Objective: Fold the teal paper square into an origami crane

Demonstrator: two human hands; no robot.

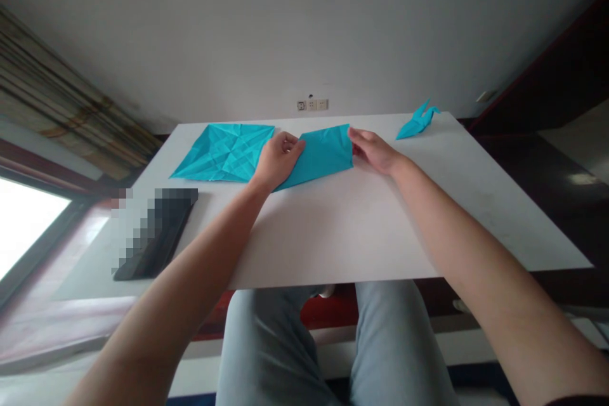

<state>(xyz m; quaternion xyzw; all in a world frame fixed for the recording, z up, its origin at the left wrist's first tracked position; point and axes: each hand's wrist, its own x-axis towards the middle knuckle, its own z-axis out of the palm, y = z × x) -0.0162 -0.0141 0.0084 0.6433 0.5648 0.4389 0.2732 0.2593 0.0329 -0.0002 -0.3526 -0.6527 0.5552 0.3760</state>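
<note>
A folded sheet of turquoise paper lies on the white table between my hands. My left hand rests on its left edge with the fingers curled down onto the paper. My right hand touches the sheet's right edge, fingers together and pinching the upper right corner. A second turquoise sheet, opened flat and full of creases, lies just left of my left hand.
A finished turquoise paper crane stands at the table's far right. A dark flat object, partly pixelated, lies near the left front edge. The wall with sockets is behind the table. My knees show below the front edge.
</note>
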